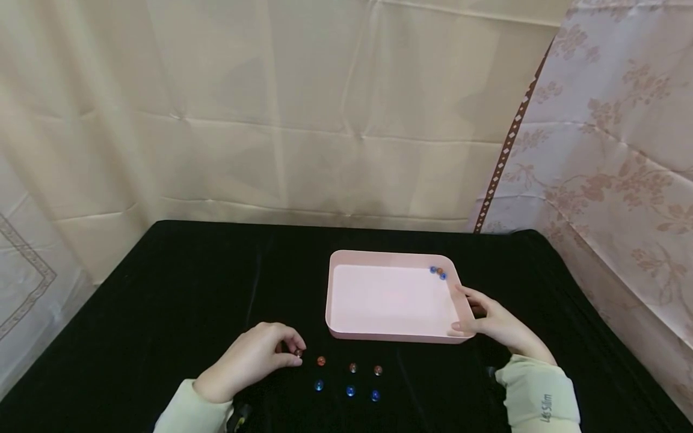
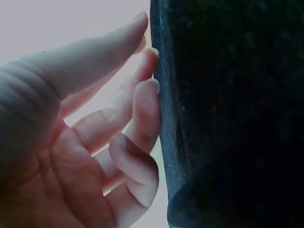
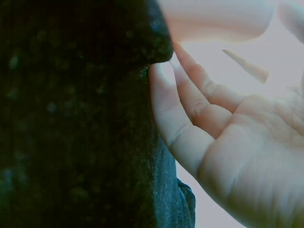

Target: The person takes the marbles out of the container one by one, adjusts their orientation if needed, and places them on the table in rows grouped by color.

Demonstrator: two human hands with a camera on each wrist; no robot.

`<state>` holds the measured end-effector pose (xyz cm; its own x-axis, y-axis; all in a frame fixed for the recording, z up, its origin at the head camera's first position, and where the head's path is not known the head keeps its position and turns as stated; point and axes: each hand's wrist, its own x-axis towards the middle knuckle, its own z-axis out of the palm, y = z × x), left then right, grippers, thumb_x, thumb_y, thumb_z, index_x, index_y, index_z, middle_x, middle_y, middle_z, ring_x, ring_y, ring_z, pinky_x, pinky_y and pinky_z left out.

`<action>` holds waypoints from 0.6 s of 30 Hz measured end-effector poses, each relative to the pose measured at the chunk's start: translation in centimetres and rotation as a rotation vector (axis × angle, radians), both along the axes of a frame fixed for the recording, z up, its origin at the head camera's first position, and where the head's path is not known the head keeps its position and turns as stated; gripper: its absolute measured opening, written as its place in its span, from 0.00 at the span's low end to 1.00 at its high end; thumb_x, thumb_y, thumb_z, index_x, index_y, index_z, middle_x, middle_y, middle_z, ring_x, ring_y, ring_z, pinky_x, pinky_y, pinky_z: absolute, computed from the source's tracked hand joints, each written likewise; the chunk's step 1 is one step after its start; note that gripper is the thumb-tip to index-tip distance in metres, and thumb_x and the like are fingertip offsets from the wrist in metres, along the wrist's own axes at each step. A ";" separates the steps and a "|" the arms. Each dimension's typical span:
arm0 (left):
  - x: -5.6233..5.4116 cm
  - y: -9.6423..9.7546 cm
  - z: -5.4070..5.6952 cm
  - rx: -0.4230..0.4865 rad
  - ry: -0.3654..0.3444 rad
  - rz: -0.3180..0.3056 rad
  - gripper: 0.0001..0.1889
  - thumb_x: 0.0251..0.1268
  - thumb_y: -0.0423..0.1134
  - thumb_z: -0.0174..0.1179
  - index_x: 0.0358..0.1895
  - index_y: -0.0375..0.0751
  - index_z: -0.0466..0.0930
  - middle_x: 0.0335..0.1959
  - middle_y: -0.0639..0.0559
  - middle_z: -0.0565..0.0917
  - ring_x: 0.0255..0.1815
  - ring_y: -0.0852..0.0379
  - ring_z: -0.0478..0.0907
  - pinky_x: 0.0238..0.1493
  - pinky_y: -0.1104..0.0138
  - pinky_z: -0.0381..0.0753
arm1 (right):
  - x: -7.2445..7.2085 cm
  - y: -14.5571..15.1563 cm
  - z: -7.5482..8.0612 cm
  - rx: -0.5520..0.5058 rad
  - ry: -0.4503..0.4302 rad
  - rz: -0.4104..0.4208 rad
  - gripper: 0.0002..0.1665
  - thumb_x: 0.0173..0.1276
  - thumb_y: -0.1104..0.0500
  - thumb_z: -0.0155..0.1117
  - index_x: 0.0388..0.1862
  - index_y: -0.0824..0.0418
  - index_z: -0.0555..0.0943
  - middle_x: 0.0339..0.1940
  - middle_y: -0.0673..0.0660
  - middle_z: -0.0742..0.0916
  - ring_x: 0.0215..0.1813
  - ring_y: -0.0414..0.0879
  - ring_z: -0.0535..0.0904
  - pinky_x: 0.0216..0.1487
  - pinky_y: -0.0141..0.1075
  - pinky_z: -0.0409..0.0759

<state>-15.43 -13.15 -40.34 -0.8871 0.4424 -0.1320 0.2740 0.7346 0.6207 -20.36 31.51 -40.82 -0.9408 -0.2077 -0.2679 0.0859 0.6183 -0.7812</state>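
In the head view my left hand (image 1: 257, 353) pinches a brownish glass marble (image 1: 298, 353) between thumb and fingers, low over the black cloth. The left wrist view shows that hand's curled fingers (image 2: 145, 109) against the dark cloth; the marble is hidden there. My right hand (image 1: 500, 325) holds the right end of a pink tray (image 1: 392, 335), thumb near its front corner and a finger at the rim. Two blue marbles (image 1: 443, 276) and an orange one (image 1: 440, 271) sit in the tray's far right corner.
Right of my left hand lie three reddish-brown marbles (image 1: 322, 361) in a row, and nearer me three blue marbles (image 1: 351, 391). Black cloth (image 1: 216, 276) covers the table. A cream curtain (image 1: 303, 120) hangs behind, a flowered one (image 1: 622, 132) at the right.
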 end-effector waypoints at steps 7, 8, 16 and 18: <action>0.0 -0.4 -0.3 -0.028 0.023 -0.012 0.05 0.58 0.42 0.69 0.37 0.54 0.85 0.30 0.65 0.82 0.29 0.68 0.76 0.30 0.68 0.75 | 0.0 -0.1 0.0 0.007 -0.009 0.000 0.54 0.62 0.49 0.70 0.79 0.63 0.52 0.69 0.72 0.67 0.63 0.62 0.68 0.56 0.52 0.74; 0.0 -0.4 -0.3 -0.028 0.028 -0.019 0.05 0.59 0.42 0.69 0.37 0.53 0.85 0.30 0.64 0.82 0.30 0.68 0.76 0.31 0.68 0.75 | 0.0 -0.1 0.0 0.007 -0.009 0.001 0.54 0.62 0.49 0.70 0.79 0.63 0.52 0.69 0.72 0.67 0.63 0.62 0.68 0.56 0.52 0.74; -0.2 -0.5 -0.4 -0.021 0.031 -0.058 0.05 0.59 0.40 0.68 0.38 0.51 0.86 0.30 0.63 0.82 0.30 0.67 0.77 0.33 0.68 0.76 | 0.0 0.0 -0.1 0.008 -0.003 -0.001 0.54 0.63 0.49 0.69 0.79 0.64 0.51 0.69 0.72 0.68 0.63 0.61 0.68 0.56 0.50 0.74; -0.1 -0.5 -0.5 -0.028 0.034 -0.056 0.05 0.59 0.40 0.68 0.38 0.51 0.86 0.30 0.63 0.82 0.31 0.67 0.76 0.34 0.68 0.76 | 0.0 0.0 -0.1 0.007 -0.007 -0.002 0.54 0.63 0.49 0.69 0.79 0.63 0.51 0.69 0.72 0.68 0.63 0.61 0.68 0.56 0.51 0.74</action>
<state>-15.56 -13.61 -40.79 -0.8651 0.4881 -0.1155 0.3358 0.7347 0.5894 -20.38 31.49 -40.89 -0.9394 -0.2040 -0.2754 0.0922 0.6236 -0.7763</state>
